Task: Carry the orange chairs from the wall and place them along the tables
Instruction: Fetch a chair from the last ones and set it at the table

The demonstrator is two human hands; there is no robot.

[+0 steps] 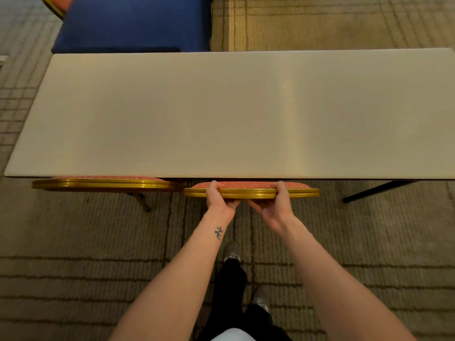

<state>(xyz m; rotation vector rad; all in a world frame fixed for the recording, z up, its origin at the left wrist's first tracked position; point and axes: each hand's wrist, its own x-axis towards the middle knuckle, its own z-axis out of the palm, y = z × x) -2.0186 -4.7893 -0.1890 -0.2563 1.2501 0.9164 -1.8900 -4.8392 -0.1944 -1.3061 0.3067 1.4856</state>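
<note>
— Where are you standing?
— On patterned carpet (pixel 73 242), facing a long pale table (pixel 246 114).
— And the chair?
— The orange chair (pixel 251 193) sits straight ahead at the table's near edge, its gold rail running left to right. My left hand (pixel 219 200) and right hand (pixel 275 205) both grip it, equally near. A second chair (pixel 103 184) stands just left.

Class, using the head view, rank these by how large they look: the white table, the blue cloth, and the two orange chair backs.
1. white table
2. blue cloth
3. held chair back and neighbouring chair back: they look alike, so unranked.
</note>
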